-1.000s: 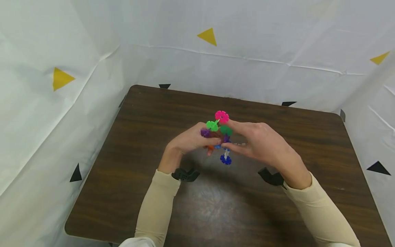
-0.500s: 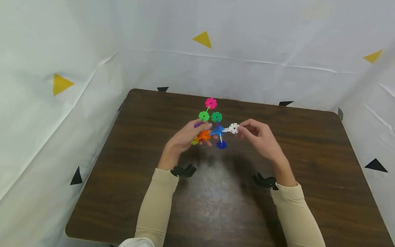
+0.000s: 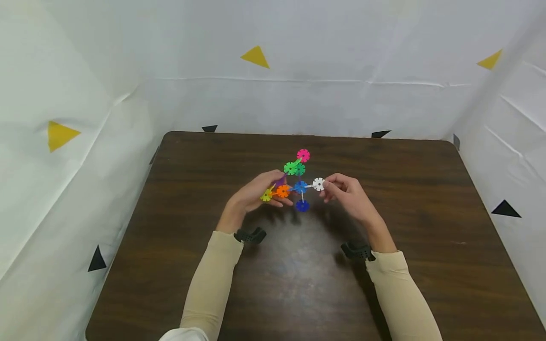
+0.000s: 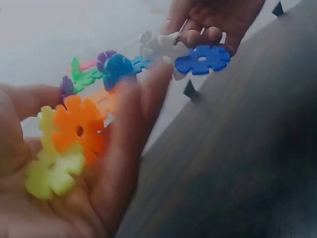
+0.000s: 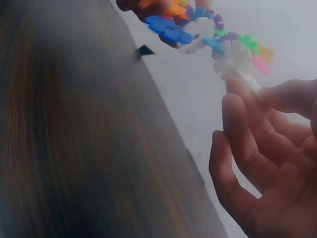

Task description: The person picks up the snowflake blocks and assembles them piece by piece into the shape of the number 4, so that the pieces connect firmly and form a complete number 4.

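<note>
Left hand (image 3: 255, 195) cradling toy (image 3: 294, 182) at orange disc (image 4: 79, 130); right hand (image 3: 347, 193) pinching white disc (image 3: 318, 184). Risk: joints separating under uneven pull.

Dark brown wood-grain table (image 3: 426, 227) with rounded corners, set against white sheeting; its bare surface shows a dull central sheen.

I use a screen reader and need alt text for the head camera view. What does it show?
Above a dark brown wooden table, a left hand holds a cluster of interlocked plastic snowflake discs in pink, green, orange, yellow, blue and white. The right hand pinches the white disc at the cluster's right edge. White sheeting with yellow and black triangles surrounds the table.
</note>
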